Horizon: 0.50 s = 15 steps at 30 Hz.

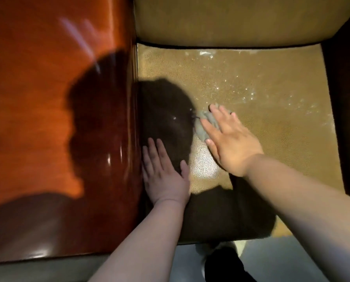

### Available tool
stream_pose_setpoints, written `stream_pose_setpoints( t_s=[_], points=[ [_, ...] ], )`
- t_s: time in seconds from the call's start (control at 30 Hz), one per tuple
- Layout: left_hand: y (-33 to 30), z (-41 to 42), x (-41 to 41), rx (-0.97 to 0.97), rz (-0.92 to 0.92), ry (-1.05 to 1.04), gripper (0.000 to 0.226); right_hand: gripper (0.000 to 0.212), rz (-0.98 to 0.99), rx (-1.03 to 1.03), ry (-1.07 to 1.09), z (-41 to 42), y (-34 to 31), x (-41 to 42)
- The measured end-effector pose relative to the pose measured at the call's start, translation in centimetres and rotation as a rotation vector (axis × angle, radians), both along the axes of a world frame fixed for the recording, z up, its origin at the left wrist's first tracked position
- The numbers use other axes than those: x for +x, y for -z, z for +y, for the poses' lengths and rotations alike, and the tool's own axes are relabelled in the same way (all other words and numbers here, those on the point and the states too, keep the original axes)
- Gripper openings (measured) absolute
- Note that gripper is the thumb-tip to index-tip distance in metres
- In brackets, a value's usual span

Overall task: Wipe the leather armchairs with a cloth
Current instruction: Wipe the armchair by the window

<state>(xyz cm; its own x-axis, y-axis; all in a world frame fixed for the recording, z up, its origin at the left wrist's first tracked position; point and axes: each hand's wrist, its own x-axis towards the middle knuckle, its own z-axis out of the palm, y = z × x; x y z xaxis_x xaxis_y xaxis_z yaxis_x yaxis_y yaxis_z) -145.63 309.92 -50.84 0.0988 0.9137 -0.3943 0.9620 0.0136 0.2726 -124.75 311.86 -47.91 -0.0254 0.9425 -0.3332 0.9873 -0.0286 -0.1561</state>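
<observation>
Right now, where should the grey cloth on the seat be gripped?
Pinch the bunched edge of the grey cloth poking out beyond the right hand's fingertips, coming from above. The rest lies flat under that palm on the seat.

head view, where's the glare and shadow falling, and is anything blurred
Head view: the person's shadow darkens the glossy wooden panel and the seat cushion around the left hand; wet glare glints on the cushion beyond the right hand pressing the cloth; streaky highlights look motion-blurred on the panel.

No readable text, labels, brands or numbers anywhere: none on the seat (251, 82), none on the wood panel (47, 98) left of it.
</observation>
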Motion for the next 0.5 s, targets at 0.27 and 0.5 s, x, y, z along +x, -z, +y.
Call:
stream_pose_setpoints(
  t_s=[0.27,0.5],
  points=[
    [1.3,-2.7,-1.8,-0.019,0.047,-0.004,0.092,0.059,0.135,0.053,-0.058,-2.0,0.8,-5.7],
    [1.8,-3.1,-1.4,0.030,0.085,-0.038,0.094,0.058,0.114,0.149,-0.146,5.9,2.7,-0.6]
  ],
)
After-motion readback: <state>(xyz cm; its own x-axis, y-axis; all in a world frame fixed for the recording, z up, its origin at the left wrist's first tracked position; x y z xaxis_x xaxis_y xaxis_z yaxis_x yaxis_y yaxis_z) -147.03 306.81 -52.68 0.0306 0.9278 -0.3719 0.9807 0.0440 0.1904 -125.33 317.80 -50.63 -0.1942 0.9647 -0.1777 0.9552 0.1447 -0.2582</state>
